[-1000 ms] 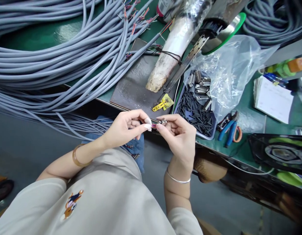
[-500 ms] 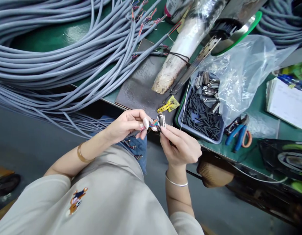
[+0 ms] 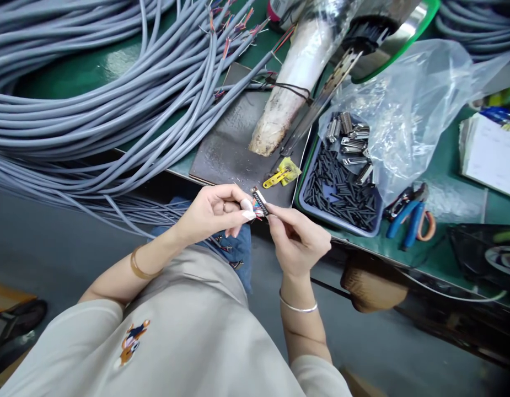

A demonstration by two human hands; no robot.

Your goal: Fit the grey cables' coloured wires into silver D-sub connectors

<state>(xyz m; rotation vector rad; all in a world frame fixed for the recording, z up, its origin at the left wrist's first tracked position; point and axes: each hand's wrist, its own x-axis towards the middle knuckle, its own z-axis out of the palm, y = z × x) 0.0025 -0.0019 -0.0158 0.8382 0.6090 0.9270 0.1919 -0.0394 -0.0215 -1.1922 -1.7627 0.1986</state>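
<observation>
Between thumb and forefinger, my right hand point(image 3: 298, 237) pinches a small metal multi-pin connector point(image 3: 259, 202) by its lower end. Thin coloured wires point(image 3: 257, 209) run from the connector's back toward my left hand point(image 3: 217, 212). Thumb and fingers of that hand are closed around the wires, with whitish coverings on the fingertips; the exact grip is partly hidden. Both hands are in front of the bench edge, just below a dark mat point(image 3: 234, 138). On the mat lies a yellow strip-like tool point(image 3: 275, 177) with a piece of yellow wrap.
Bundles of grey cable point(image 3: 114, 116) with stripped ends cover the left of the bench. A wrapped white tube point(image 3: 279, 99) leans over the mat. At right stand a tray point(image 3: 376, 223) of black sleeves and metal connectors, a plastic bag point(image 3: 420, 105), blue-handled pliers point(image 3: 412, 220) and papers point(image 3: 492, 154).
The connector has turned in my right hand, so its broad face no longer points up at me, and it has moved slightly left. The camera view has shifted a little.
</observation>
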